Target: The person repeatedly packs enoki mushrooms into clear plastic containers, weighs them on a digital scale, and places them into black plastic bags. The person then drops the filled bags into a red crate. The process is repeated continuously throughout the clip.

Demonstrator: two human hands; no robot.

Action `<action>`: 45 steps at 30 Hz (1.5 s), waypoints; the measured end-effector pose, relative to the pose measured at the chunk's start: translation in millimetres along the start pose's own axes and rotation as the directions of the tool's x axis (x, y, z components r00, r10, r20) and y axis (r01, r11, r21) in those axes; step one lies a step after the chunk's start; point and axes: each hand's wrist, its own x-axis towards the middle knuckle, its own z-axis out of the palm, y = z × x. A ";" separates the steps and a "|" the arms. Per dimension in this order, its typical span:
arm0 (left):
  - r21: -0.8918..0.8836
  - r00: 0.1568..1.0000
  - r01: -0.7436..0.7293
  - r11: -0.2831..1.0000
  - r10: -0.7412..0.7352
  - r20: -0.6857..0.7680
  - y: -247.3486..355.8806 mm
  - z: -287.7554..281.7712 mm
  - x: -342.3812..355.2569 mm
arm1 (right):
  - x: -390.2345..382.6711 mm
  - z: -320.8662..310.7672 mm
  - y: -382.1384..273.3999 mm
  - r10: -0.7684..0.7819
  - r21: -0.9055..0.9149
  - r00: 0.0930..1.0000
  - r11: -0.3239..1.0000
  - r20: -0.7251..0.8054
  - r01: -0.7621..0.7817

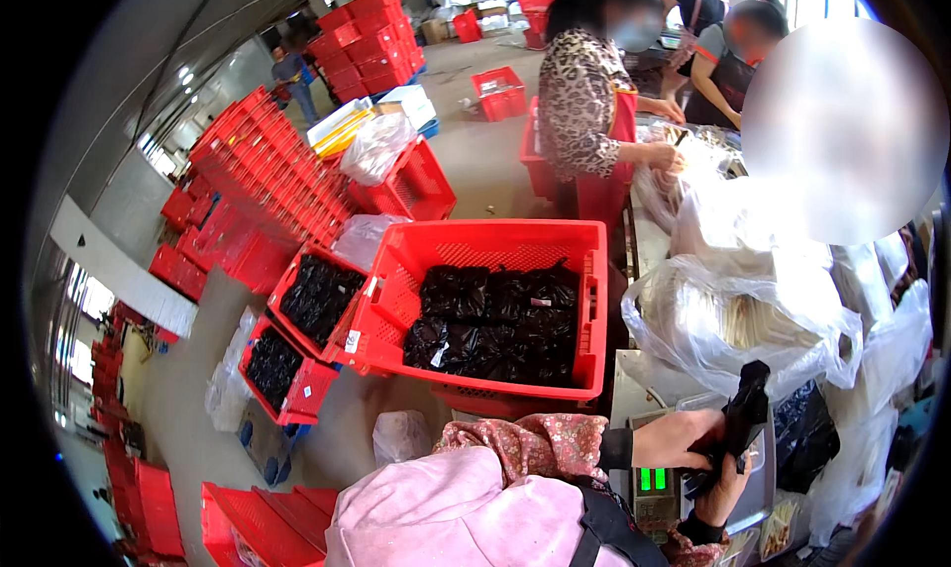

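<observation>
A black plastic bag (pixel 747 405) stands gathered upright between my two hands. My left hand (pixel 680 439) reaches in from the left and is closed on its side. My right hand (pixel 723 494) comes up from below, wrapped round the lower part of the same bag. What the bag contains is hidden. Just under my hands is a weighing scale (pixel 654 508) with a lit green display and a metal pan, partly covered by my arms. Beyond the bag, a large clear plastic bag (pixel 738 314) of thin pale sticks lies on the table.
Left of the table, a big red crate (pixel 478 232) holds several black bags (pixel 490 319). Two smaller red crates (pixel 309 394) with black bags stand beside it. Stacked red crates (pixel 263 166) rise further left. A co-worker in a leopard-print top (pixel 584 102) works across the table; other people are behind.
</observation>
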 end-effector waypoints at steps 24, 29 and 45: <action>0.010 0.935 0.329 0.944 -0.327 0.136 -1.3 -30.2 5.6 | -1.3 -29.2 -47.3 -0.111 -0.749 0.982 0.635 0.152 0.188; -0.111 0.905 0.426 0.898 -0.424 0.040 -46.7 -74.9 -35.6 | 10.5 -122.3 -8.5 -0.117 -0.850 0.921 0.441 -0.373 -0.288; -0.508 0.929 0.311 0.803 -0.369 -0.015 -13.6 12.0 75.3 | -67.2 -134.7 -20.2 0.099 0.246 0.972 0.968 -0.215 -0.044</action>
